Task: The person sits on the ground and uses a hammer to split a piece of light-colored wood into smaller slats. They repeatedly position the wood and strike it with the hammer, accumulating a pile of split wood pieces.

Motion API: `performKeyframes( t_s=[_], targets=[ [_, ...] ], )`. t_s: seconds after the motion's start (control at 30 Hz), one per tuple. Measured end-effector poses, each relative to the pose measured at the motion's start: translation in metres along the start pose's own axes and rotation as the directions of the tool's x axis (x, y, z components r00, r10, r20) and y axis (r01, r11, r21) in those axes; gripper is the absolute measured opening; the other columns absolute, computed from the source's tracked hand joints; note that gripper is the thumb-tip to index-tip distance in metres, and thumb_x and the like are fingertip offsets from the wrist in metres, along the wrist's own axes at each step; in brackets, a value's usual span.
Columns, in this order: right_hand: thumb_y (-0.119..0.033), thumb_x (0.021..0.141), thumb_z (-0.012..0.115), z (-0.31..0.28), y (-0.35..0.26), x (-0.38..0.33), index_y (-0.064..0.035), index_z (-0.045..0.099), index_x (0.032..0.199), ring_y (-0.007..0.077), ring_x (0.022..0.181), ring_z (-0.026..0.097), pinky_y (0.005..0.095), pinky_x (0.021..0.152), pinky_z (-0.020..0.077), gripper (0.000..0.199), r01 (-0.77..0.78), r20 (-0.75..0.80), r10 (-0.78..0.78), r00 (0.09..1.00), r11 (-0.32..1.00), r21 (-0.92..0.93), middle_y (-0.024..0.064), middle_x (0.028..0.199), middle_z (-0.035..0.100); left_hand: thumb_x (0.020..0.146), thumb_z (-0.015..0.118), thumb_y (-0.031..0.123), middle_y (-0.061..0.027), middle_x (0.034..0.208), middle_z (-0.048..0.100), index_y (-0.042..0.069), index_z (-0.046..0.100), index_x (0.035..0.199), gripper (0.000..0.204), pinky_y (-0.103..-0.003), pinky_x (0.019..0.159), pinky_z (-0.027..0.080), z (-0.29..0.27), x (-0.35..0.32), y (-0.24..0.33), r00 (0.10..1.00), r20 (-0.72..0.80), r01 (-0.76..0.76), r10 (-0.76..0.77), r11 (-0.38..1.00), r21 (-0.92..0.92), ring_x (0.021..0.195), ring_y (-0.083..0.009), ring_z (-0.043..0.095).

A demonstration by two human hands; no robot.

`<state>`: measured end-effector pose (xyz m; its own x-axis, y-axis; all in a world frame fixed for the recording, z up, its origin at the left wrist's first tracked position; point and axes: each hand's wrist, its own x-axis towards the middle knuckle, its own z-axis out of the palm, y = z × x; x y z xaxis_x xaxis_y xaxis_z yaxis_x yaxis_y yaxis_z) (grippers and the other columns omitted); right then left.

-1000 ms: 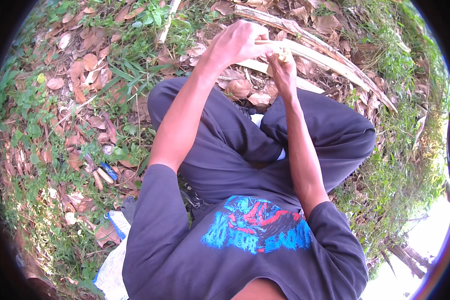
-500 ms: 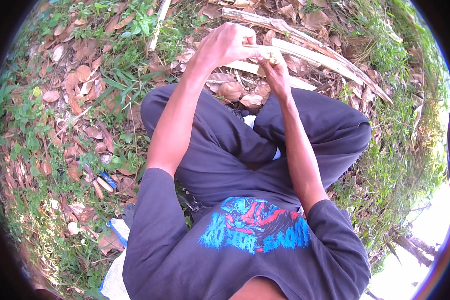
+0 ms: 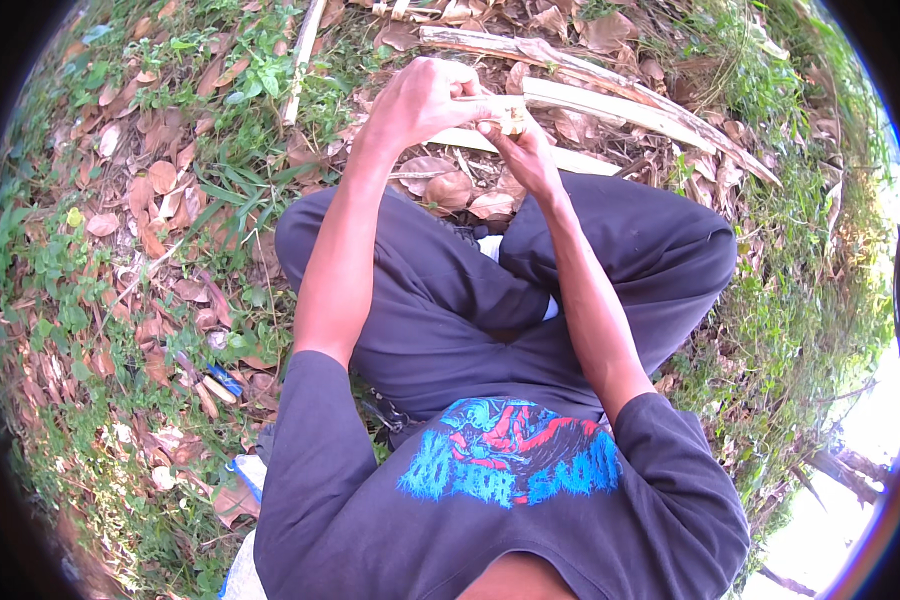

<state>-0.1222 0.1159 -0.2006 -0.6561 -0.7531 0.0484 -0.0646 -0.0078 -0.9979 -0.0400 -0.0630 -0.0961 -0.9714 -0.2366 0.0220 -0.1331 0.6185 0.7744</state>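
Both my arms reach forward over my crossed legs, and the hands meet beyond my shins. A small pale yellowish piece (image 3: 513, 118), perhaps wood or fibre, sits at the fingertips of my right hand (image 3: 532, 160), whose thumb and fingers pinch it. My left hand (image 3: 420, 103) is closed, its fingers curled and its thumb side pointing at the piece. What lies inside the left fingers is hidden. The two hands touch or nearly touch at the piece; its exact shape is too small to make out.
Long split pale wood strips (image 3: 620, 112) lie on dry leaves just past my hands. A thinner stick (image 3: 303, 62) lies to the far left. Small tools with wooden and blue handles (image 3: 215, 388) rest in the grass at my left, near a white sack (image 3: 245, 570).
Both hands shift slightly left and a little nearer in the view, along with the background. The pale piece shows more plainly between them. The grip looks unchanged.
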Motion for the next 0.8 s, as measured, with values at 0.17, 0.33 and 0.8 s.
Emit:
performKeyframes(
  t_s=[0.17,0.33,0.8],
  targets=[
    [-0.024,0.097,0.068,-0.001,0.0,0.001,-0.0025,0.066,0.114,0.0059,0.088,0.055,0.0244,0.077,0.0466,0.028,0.031,-0.009,-0.031,0.999,0.999,-0.007,-0.0035,0.097,0.065,0.077,0.077,0.037,-0.0094,0.063,0.066,0.006,0.074,0.081,0.031,-0.036,0.057,0.047,0.001,0.002,-0.003,0.999,0.0,-0.033,0.033,0.999,0.005,0.055,-0.0197,0.061],
    [-0.026,0.092,0.074,-0.002,-0.016,0.004,-0.0016,0.059,0.122,0.0133,0.104,0.058,0.0312,0.093,0.0455,0.041,-0.065,-0.004,0.065,0.998,0.996,-0.068,0.0064,0.113,0.065,0.077,0.078,0.036,-0.0108,0.064,0.066,0.006,0.075,0.082,0.03,-0.037,0.058,0.048,0.0,0.004,-0.011,0.997,-0.032,-0.07,0.071,0.997,0.011,0.056,-0.0226,0.062],
    [-0.002,0.091,0.065,-0.027,-0.049,-0.009,0.0011,0.048,0.141,0.0203,0.126,0.055,0.0379,0.105,0.0474,0.052,0.123,0.093,-0.106,0.99,0.972,-0.199,0.0137,0.133,0.06,0.081,0.08,0.021,-0.0023,0.065,0.061,-0.001,0.067,0.08,0.025,-0.028,0.056,0.042,-0.007,0.004,0.004,0.999,0.048,0.013,-0.009,0.996,-0.084,0.061,-0.0068,0.051]
  ],
)
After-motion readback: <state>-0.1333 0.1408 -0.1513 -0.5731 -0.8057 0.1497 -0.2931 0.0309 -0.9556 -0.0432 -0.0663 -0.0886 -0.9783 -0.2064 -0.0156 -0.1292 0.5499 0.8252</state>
